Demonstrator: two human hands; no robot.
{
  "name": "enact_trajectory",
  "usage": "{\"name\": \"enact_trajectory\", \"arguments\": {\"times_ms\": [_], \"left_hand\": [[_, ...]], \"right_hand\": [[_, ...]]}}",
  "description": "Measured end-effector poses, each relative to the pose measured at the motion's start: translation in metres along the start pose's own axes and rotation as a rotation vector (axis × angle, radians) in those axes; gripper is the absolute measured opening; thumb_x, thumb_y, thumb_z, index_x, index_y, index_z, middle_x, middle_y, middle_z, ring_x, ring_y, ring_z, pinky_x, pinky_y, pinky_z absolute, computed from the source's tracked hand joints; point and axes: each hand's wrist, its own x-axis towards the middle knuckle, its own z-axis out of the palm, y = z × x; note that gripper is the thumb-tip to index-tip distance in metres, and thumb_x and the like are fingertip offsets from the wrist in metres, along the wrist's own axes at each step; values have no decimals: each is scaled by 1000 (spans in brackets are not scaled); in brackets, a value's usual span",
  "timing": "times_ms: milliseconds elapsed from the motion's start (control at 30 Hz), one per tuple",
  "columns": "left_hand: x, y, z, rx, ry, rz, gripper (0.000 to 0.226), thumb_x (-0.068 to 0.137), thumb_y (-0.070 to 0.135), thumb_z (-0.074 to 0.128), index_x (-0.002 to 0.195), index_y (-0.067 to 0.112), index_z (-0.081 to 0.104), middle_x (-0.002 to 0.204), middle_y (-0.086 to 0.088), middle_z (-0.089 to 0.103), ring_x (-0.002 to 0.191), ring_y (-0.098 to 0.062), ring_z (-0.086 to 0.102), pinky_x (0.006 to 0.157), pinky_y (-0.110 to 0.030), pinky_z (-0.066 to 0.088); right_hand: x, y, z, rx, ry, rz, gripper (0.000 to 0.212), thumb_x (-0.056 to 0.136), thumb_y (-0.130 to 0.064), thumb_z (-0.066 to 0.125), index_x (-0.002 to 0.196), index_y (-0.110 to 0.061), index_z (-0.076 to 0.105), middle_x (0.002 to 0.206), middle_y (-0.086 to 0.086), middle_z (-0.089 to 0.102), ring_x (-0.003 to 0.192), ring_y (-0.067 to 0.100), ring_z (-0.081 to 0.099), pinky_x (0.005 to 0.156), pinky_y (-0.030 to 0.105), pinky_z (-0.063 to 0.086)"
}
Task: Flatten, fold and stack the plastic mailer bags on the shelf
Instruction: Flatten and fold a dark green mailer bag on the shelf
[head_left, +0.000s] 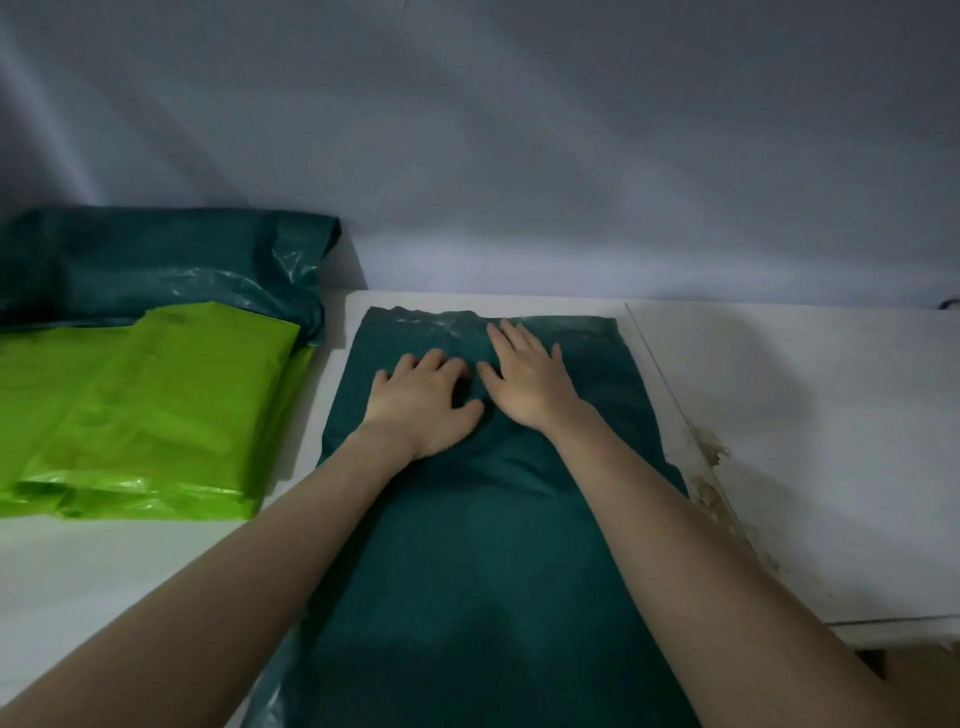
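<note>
Head view, shelf: dark green mailer bag is lying lengthwise mid-shelf. Left hand, fingers loosely bent, and right hand, fingers straight, are pressing its far half, likely smoothing out air. Lime bags are waiting stacked at left edge.

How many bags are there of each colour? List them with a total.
Dark green bags: 2, one under both hands, one bundle at the back left
Lime green bags: 1 visible folded pile; layers cannot be counted
Total: 3
</note>
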Motion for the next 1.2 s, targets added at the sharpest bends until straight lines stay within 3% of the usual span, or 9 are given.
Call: {"name": "enact_trajectory", "arguments": {"times_ms": [100,200,267,433,567,733,867,1033,1200], "left_hand": [[20,-3,0,-53,151,20,44,96,32,34,137,16,37,144,-2,36,133,-23,30,106,-40,26],[40,-3,13,-39,58,108,51,101,30,22,149,16,17,158,3,12,145,-16,8,116,-40,6],[44,-3,22,-55,-10,80,51,101,34,16,150,22,11,158,7,6,145,-13,3,117,-39,1],[48,-7,25,-36,61,77,49,99,40,19,147,33,22,156,12,16,143,-13,12,114,-38,11],[52,-18,23,-54,54,26,48,95,51,25,143,42,26,156,7,16,145,-19,8,115,-45,6],[52,-18,24,-67,87,-51,66,86,70,24,145,42,20,155,2,17,145,-21,8,116,-45,4],[53,-23,24,-107,163,-119,78,79,76,28,146,35,21,150,-8,20,140,-23,21,115,-44,10],[54,-28,24,-29,128,-256,77,83,72,28,148,32,19,157,-2,13,144,-32,4,115,-48,6],[55,-27,24,29,76,-298,81,80,78,21,148,38,8,157,-16,-5,144,-35,-7,115,-50,0]], "right_hand": [[-1,0,8,-38,-30,-5,57,101,-41,20,151,-17,5,159,-2,-2,146,15,-3,117,52,-1],[-5,1,17,-52,20,-6,55,101,-39,18,151,-19,5,159,-4,-1,146,12,-3,118,48,-2],[-4,2,18,-56,38,-4,55,101,-39,18,151,-21,7,159,-6,2,146,11,-1,118,47,-1],[3,11,14,-105,80,-14,57,98,-46,22,150,-25,14,158,-9,10,144,12,8,116,45,10],[6,12,15,-84,54,52,64,93,-58,22,150,-30,11,158,-9,6,145,19,2,116,53,3],[6,29,10,-93,55,95,75,87,-70,21,150,-30,10,158,-11,5,146,17,0,115,57,0],[7,31,11,-60,88,136,74,89,-69,17,150,-26,13,158,-9,6,146,16,0,115,56,-1],[6,47,10,-42,100,287,73,91,-65,17,151,-23,7,159,-8,2,146,23,-6,114,59,-6],[6,48,12,-22,138,363,85,86,-72,21,150,-24,-6,159,-1,-5,146,23,-6,111,60,-8]]}}
